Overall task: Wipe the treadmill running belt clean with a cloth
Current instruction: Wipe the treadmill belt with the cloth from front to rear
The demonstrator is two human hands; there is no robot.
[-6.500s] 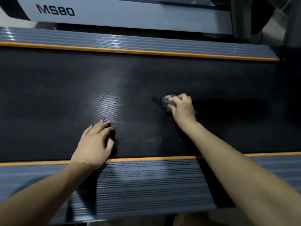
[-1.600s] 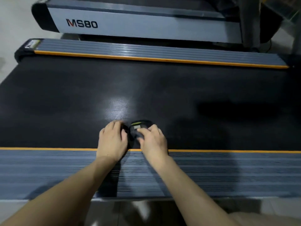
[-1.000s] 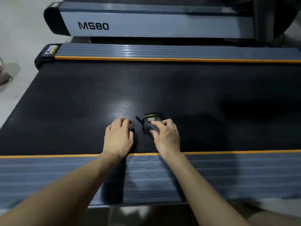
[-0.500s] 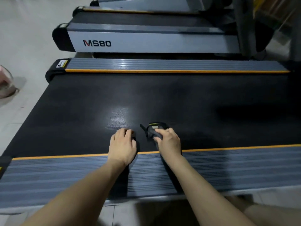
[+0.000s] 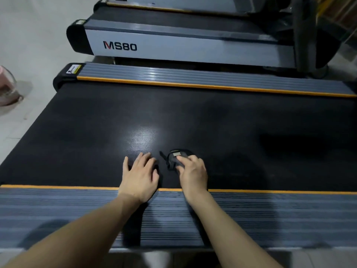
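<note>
Near edge of running belt (image 5: 193,117), our right hand (image 5: 193,176) pinches bunched dark cloth (image 5: 174,158); left hand (image 5: 140,176) lies spread flat beside it. We judge: press evenly, overlap long strokes toward far rail (image 5: 212,82).

Pale, smooth floor (image 5: 32,29) spreads out on the left, dimly lit, with a pink object (image 5: 6,86) poking in at the left edge, only partly in view. Beyond sits a second treadmill (image 5: 183,49), grey side panel marked "MS80" in black with a red M, and behind it a third treadmill (image 5: 173,6) shows just an orange-trimmed edge. Top right, dark uprights (image 5: 307,33) rise out of frame, everything there in shadow.
</note>
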